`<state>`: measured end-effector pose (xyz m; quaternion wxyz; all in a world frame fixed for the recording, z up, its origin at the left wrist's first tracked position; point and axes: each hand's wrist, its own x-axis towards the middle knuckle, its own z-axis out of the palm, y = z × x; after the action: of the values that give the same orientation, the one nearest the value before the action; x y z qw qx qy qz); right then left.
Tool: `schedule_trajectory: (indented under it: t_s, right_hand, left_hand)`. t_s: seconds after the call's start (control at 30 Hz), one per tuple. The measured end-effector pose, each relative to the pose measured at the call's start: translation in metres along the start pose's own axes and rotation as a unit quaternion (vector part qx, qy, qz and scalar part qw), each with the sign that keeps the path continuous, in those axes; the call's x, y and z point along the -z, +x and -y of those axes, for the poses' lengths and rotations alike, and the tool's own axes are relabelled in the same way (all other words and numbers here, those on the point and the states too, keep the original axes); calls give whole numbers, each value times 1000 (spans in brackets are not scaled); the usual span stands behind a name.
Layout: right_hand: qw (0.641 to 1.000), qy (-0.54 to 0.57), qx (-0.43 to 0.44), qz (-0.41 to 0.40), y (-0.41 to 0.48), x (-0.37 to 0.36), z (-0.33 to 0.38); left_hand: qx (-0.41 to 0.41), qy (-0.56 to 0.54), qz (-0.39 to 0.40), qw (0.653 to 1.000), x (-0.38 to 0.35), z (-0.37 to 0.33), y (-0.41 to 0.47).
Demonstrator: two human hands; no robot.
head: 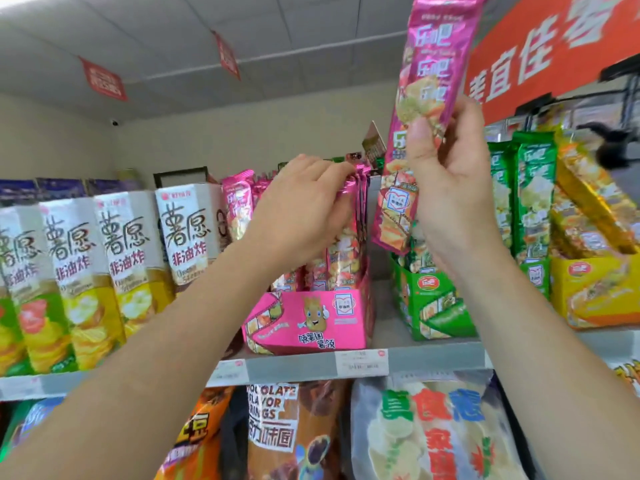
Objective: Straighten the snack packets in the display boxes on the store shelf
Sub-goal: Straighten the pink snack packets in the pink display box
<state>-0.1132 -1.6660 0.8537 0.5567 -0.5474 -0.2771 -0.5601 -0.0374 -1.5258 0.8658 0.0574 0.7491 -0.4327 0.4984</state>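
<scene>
ceiling (277, 26): grey panels | wall (242, 140): beige | hanging red signs (104, 79) | orange banner (554, 53)

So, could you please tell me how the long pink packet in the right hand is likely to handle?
Probably light: the right hand holds the pink packet aloft by a pinch. It stands straight above the grip, so likely fairly stiff. The glossy foil looks slippery.

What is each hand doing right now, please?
Left hand: grips the tops of the pink packets standing in the pink box.
Right hand: holds a single pink packet aloft.
</scene>
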Motion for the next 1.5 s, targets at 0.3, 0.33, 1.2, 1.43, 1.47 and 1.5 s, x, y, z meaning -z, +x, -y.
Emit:
schedule_trajectory:
  t_s: [0.3, 0.33, 1.2, 1.43, 1.47, 1.5]
  right_hand:
    - [998, -24, -27, -49, -1, -21, -17]
    - [996, -67, -47, -32, -8, -23, -21]
    - [839, -473, -111, 245, -31, -15, -25]
    - [819, -552, -75, 138, -31, -26, -48]
    - [807, -571, -68, 136, -32, -28, -50]
    - [795, -586, -67, 137, -33, -30, -51]
  left_hand:
    - [80, -314, -134, 936, 18, 0, -31]
    - [79, -317, -135, 935, 19, -1, -32]
    - [175, -154, -91, 968, 12, -2, -7]
    - [184, -186, -91, 961, 14, 4, -13]
    - [182, -189, -89, 961, 14, 6, -14]
    - [178, -188, -86, 962, 13, 7, -15]
